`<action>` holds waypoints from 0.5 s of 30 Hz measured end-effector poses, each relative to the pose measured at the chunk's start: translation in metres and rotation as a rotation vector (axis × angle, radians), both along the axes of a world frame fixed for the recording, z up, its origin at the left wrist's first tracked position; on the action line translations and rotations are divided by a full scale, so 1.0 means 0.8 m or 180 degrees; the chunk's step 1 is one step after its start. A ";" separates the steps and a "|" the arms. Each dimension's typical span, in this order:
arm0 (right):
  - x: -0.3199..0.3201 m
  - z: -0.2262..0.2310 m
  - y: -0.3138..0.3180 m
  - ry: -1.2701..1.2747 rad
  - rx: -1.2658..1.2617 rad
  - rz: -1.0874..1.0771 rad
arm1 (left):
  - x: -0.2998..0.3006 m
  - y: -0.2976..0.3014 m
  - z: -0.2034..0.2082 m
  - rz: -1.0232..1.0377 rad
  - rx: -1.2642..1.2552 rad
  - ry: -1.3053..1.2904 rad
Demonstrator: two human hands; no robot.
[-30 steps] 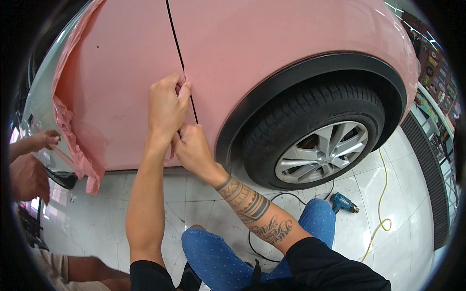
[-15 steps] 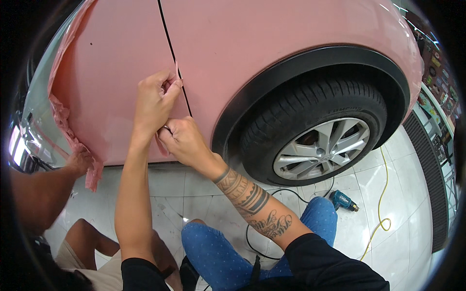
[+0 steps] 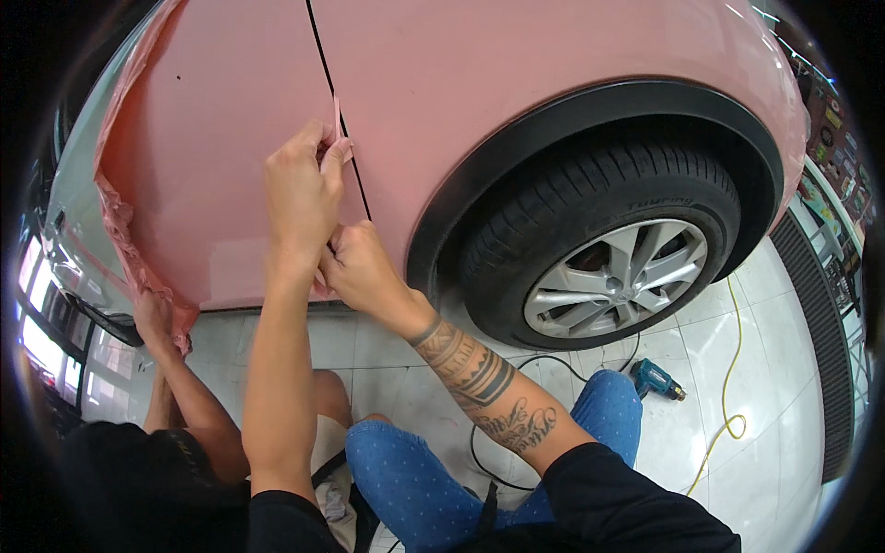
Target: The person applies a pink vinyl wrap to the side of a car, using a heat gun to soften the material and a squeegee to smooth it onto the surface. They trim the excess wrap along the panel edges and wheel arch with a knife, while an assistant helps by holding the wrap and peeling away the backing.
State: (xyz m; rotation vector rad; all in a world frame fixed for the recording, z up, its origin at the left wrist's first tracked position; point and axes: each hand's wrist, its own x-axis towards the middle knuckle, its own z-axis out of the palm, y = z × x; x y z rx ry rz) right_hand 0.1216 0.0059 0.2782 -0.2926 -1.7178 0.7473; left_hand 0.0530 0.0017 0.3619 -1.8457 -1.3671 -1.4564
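My left hand point(image 3: 306, 189) pinches a narrow strip of pink film point(image 3: 336, 115) beside the black panel gap point(image 3: 320, 57) on a car's pink side. The strip's free end sticks up above my fingers. Just below, my right hand point(image 3: 365, 267) is closed against the panel near the lower part of the gap. Something small and dark shows at its fingers, but what they grip is hidden. A loose pink flap point(image 3: 320, 288) shows between my left wrist and right hand. Pink film point(image 3: 226, 184) covers the panel, bunched along its left edge.
At left, a co-worker's hand point(image 3: 155, 318) grips the bunched film edge, their body low beside my left arm. A wheel point(image 3: 616, 276) stands right of my hands. A teal heat gun point(image 3: 658, 380) and yellow cord point(image 3: 728, 382) lie on the tiled floor point(image 3: 701, 341).
The co-worker has leaned forward, their head and dark top now in view at lower left. My left hand has shifted slightly right, still pinching the strip; my right hand has hardly moved.
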 end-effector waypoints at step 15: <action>-0.024 -0.028 0.002 -0.0448 0.0436 -0.0367 | -0.066 0.018 -0.056 -0.1372 -0.0428 -0.1309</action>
